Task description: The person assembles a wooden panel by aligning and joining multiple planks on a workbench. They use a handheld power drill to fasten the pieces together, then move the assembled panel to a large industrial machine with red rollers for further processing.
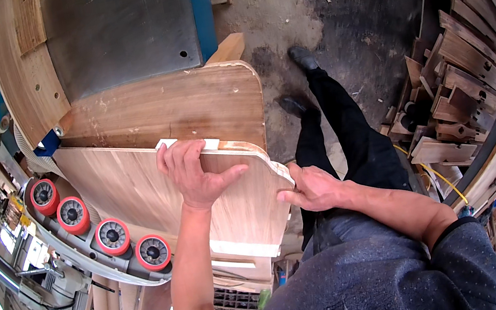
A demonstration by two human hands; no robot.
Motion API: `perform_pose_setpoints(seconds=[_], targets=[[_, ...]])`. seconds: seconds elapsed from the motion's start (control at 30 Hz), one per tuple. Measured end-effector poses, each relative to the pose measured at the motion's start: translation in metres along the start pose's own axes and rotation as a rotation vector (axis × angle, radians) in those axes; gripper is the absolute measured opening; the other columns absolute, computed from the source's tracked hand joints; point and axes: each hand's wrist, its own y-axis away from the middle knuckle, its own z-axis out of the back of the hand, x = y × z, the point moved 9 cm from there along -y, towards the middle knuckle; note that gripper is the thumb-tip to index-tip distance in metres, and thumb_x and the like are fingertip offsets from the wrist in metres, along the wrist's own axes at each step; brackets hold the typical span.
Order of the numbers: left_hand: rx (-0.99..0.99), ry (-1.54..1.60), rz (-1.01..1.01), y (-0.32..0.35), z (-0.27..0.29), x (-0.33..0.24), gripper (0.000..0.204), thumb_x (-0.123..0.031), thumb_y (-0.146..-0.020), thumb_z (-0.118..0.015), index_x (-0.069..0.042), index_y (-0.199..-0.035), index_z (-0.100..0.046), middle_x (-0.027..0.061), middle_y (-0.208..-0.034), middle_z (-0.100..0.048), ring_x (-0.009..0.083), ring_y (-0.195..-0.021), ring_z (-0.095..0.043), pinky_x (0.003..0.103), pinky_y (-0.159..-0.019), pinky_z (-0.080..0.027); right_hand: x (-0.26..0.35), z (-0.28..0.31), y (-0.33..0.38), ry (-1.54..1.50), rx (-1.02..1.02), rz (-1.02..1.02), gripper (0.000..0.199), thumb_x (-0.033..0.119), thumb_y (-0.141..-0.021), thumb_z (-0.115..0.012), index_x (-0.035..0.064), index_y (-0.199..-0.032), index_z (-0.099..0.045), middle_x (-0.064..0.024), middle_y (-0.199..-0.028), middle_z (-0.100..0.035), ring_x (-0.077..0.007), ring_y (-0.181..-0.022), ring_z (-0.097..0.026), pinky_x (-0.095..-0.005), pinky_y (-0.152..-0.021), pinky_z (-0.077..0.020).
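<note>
A broad wooden board point(135, 191) stands tilted on edge in front of me, its pale grained face toward my body. My left hand point(193, 172) is closed over its upper edge, fingers hooked over the far side and thumb stretched along the face. Beside those fingers a short white strip point(211, 143) shows on the edge. At the board's rounded right corner, my right hand point(312, 189) grips the edge, its thumb on the near face. The edge near this corner looks rough and pale. Just behind lies a brown wooden table extension point(186, 103) with a rounded corner.
A grey metal machine table point(121, 34) lies beyond the extension. Red rollers point(112, 237) on a machine line the left. Many wood offcuts point(461, 67) pile up at the right, near a yellow cable point(444, 181). My feet stand on the stained floor point(361, 9).
</note>
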Motion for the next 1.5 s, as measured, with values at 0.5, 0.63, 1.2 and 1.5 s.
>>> perform_pose_setpoints(seconds=[0.5,0.63,1.2,1.5], targets=[[-0.153,-0.026,0.045,0.015,0.015,-0.003,0.084,-0.074,-0.067,-0.079,-0.011,-0.119,-0.059,0.0066,-0.116,-0.060,0.0248,-0.116,-0.056,0.054,-0.116,-0.029,0.005,-0.010,0.004,-0.280,-0.132,0.109,0.056,0.044,-0.103,-0.061,-0.0030,-0.131,-0.049,-0.0173,-0.106,-0.069,-0.0245,-0.095,-0.070,-0.0377,-0.080,-0.0578],[-0.175,-0.067,0.268,0.047,0.019,-0.010,0.102,-0.073,-0.075,-0.074,-0.008,-0.148,-0.043,0.0153,-0.154,-0.039,0.0347,-0.145,-0.035,0.064,-0.121,-0.016,0.013,-0.016,0.008,-0.296,-0.082,0.086,0.058,0.048,-0.104,-0.056,-0.0003,-0.135,-0.048,-0.0128,-0.111,-0.070,-0.0224,-0.096,-0.072,-0.0363,-0.081,-0.0604],[0.154,0.020,0.720,0.242,-0.023,-0.122,0.085,-0.016,-0.090,-0.063,0.000,-0.162,-0.021,0.0253,-0.170,-0.010,0.0448,-0.157,-0.011,0.076,-0.119,-0.011,0.002,-0.017,0.012,-0.089,-0.188,-0.148,0.061,0.052,-0.104,-0.055,-0.0042,-0.130,-0.055,-0.0184,-0.109,-0.071,-0.0276,-0.090,-0.075,-0.0389,-0.079,-0.0614],[-0.028,0.075,0.743,0.247,-0.017,-0.125,0.083,-0.007,-0.088,-0.058,0.001,-0.162,-0.021,0.0223,-0.171,-0.010,0.0412,-0.159,-0.009,0.072,-0.121,-0.009,0.012,-0.008,0.016,0.086,-0.288,-0.204,0.063,0.049,-0.098,-0.066,-0.0040,-0.130,-0.057,-0.0178,-0.112,-0.069,-0.0279,-0.085,-0.076,-0.0362,-0.071,-0.0614]])
